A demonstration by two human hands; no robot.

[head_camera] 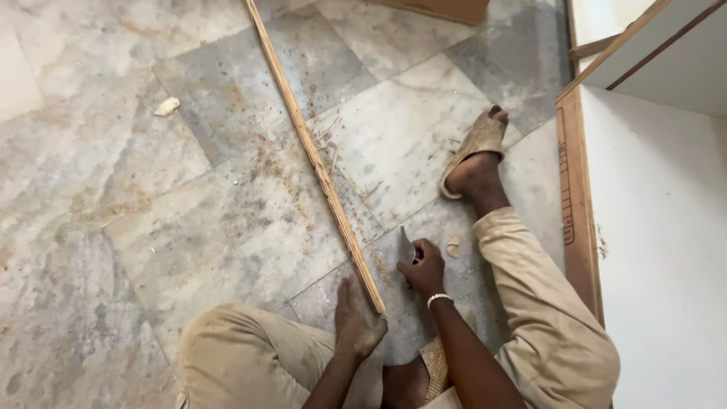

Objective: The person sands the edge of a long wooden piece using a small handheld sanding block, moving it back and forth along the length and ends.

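Note:
I sit on a marble-tiled floor. A long thin wooden strip (318, 163) runs from the top of the view down to my hands. My left hand (356, 322) lies flat on the floor with its fingers against the strip's near end. My right hand (422, 266) grips a small dark tool (406, 246) with a blade-like tip, held just to the right of the strip's near end. A white bead bracelet (439, 298) circles my right wrist.
Sawdust and shavings (265, 163) lie scattered along the strip. A white panel with a wooden edge (577, 197) stands at the right. My sandalled foot (477, 155) stretches out beside it. A small pale scrap (166, 106) lies at upper left.

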